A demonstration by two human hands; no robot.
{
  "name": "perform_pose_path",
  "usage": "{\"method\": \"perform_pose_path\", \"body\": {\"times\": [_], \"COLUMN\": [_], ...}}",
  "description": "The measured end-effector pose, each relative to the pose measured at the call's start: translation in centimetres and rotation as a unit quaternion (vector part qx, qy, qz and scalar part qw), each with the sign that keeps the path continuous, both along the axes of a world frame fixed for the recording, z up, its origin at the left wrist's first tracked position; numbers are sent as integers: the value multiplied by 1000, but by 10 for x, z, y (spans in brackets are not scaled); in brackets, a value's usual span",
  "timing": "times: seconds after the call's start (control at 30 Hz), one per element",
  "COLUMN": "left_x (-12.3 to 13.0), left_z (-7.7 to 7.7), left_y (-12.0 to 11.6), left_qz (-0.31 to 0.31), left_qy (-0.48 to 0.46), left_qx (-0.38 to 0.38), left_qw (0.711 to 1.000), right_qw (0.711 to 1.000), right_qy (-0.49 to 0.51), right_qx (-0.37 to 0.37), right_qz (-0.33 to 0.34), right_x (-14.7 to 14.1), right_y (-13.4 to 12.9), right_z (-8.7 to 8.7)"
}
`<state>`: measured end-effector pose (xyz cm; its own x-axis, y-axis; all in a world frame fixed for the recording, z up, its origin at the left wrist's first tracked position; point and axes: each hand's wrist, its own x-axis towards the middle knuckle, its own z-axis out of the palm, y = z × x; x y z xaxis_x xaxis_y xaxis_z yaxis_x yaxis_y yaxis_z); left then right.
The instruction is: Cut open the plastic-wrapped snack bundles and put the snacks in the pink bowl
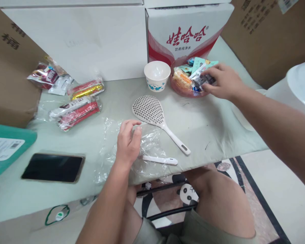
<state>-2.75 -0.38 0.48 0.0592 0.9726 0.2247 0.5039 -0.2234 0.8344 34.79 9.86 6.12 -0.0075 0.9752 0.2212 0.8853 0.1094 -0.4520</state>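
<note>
My right hand reaches over a reddish see-through bowl of wrapped snacks. Its thumb and fingers close on a silver-and-black snack packet at the bowl's right side. Mint-green packets and a wrapped biscuit-like snack lie in the same bowl. My left hand rests over a crinkled clear plastic bag, fingers loosely bent, thumb apart, nothing seen in it. Close to it are a white slotted skimmer and a slim white plastic stick-like handle.
A white paper cup with blue leaves stands left of the bowl. Wrapped snack bars, a snack bag, a phone and a green container are at left. White boxes line the back; a white vessel stands right.
</note>
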Motion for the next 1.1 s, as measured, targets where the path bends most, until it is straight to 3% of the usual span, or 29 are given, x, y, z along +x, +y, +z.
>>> {"method": "perform_pose_path", "body": {"times": [0.1, 0.23, 0.33, 0.43, 0.53, 0.63, 0.73, 0.8, 0.9, 1.0, 1.1], "left_x": [0, 1, 2, 1, -3, -9, -17, -24, -38, -55, -70], "left_z": [-1, -2, -2, -1, 1, 4, 8, 10, 8, 3, -3], "left_y": [-1, 0, 1, 2, 2, 2, 4, 5, 5, 4, 4], "left_qz": [3, 1, 0, -1, 8, 27, 71, 134, 208, 192, 192], "left_qy": [-5, -7, -4, -2, -4, -6, 27, 83, 162, 191, 164], "left_qx": [5, 10, 9, 2, 3, 3, -5, -18, -58, -116, -127], "left_qw": [1000, 1000, 1000, 1000, 1000, 1000, 997, 987, 963, 956, 959], "right_qw": [999, 996, 998, 992, 990, 998, 997, 987, 975, 974, 972], "right_qy": [10, -51, -67, -109, -125, -63, 40, 120, 192, 185, 166], "right_qx": [-41, -40, 22, -13, -47, 6, 58, 95, 74, 39, 24], "right_qz": [-17, -57, -3, 56, 39, 7, 19, 48, 87, 128, 165], "right_x": [6, -11, -36, -57, -69, -84, -117, -147, -191, -215, -220], "right_y": [7, 8, 6, 8, 6, -18, -69, -108, -157, -178, -177], "right_z": [-7, 9, 18, 17, 18, 21, 5, -19, -56, -74, -74]}}
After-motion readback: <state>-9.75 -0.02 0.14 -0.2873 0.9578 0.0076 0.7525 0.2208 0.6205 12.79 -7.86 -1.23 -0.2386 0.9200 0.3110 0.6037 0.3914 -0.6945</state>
